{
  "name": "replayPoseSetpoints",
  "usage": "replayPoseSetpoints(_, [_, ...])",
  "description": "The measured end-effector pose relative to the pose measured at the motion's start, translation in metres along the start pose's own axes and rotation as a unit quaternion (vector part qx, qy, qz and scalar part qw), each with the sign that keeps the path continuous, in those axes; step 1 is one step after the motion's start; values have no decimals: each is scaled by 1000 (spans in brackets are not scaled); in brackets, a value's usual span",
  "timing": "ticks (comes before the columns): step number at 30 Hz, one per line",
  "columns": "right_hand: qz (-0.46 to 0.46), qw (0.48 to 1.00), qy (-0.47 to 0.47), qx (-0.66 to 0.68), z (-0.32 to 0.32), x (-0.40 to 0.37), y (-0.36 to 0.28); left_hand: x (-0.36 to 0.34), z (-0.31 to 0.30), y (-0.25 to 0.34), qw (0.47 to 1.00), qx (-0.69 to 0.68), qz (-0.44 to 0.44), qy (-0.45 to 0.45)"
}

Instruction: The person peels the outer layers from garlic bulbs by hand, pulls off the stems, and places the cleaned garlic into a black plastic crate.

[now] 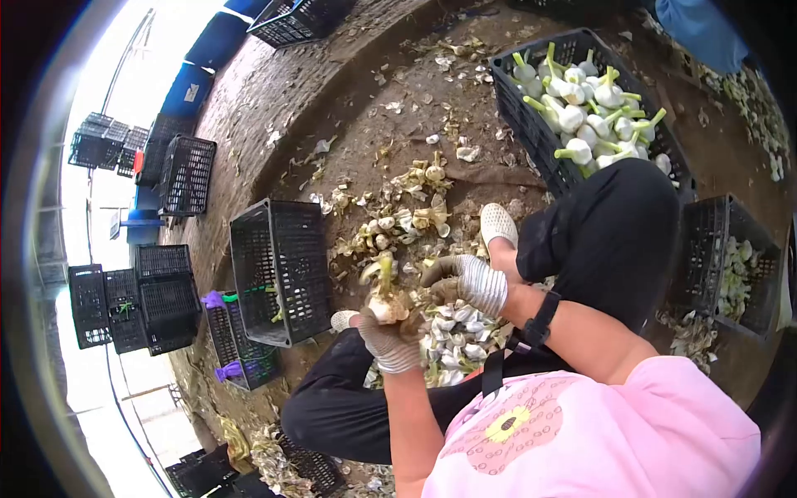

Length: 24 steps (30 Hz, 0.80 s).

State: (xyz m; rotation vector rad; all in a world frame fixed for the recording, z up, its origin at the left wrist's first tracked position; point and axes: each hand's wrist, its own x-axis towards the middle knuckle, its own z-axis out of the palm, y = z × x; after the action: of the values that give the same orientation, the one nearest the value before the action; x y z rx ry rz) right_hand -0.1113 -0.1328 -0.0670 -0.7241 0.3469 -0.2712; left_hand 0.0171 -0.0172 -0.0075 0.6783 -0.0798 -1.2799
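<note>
A garlic bulb [387,305] with a pale green stem stub and loose papery skin is in my left hand [390,344], fingers wrapped round its base. Close to its right is my right hand [471,282], its fingers curled; whatever they may hold is hidden. Both hands wear whitish gloves with brownish, dirty fingers. Below them, between my legs, lies a heap of white garlic pieces and skins [461,336]. On the ground beyond my hands are brownish garlic bulbs and peelings [390,228].
A black crate [544,153] full of trimmed garlic bulbs stands at upper right. Beside my right knee sits another crate [689,249] with pale scraps. An upright black crate [299,270] stands to the left, near stacked crates [149,303]. Blue fabric [701,33] shows at top right.
</note>
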Motion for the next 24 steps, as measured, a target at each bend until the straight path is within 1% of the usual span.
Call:
replayPoseSetpoints(1, [1,1000,-7,0,-3,1,4,2,6,-5,979,73,82,169])
replayPoseSetpoints(2, [-4,1000,3,-9,4,-2,-5,3,9,-8,970,153,104,156])
replayPoseSetpoints(4, [-15,999,21,-27,26,-12,-31,3,12,-9,931,309,150,128])
replayPoseSetpoints(5, [-44,997,25,-56,22,-10,-29,2,8,-9,921,352,127,109])
replayPoseSetpoints(8, [-32,997,62,-23,13,-2,-19,0,4,-22,853,501,106,107])
replayPoseSetpoints(9, [-48,978,37,197,9,4,-10,-1,6,-25,884,449,90,95])
replayPoseSetpoints(10, [-48,982,41,181,3,4,-4,-1,9,-30,868,475,121,79])
replayPoseSetpoints(12, [-48,987,48,146,3,-1,-18,1,19,-38,831,523,185,47])
replayPoseSetpoints(13, [-39,992,50,107,2,-1,-18,0,26,-36,815,548,175,69])
replayPoseSetpoints(16, [-73,997,28,9,7,0,-24,1,18,-33,695,672,251,53])
replayPoseSetpoints(17, [-63,994,31,83,9,0,-23,1,17,-33,679,686,257,46])
replayPoseSetpoints(20, [-8,991,40,126,7,-8,-30,-2,22,-33,642,727,235,60])
replayPoseSetpoints(23, [10,983,42,179,7,-7,-28,-2,18,-32,708,668,212,87])
replayPoseSetpoints(24, [-1,986,35,162,7,-7,-29,-2,16,-32,715,658,218,85])
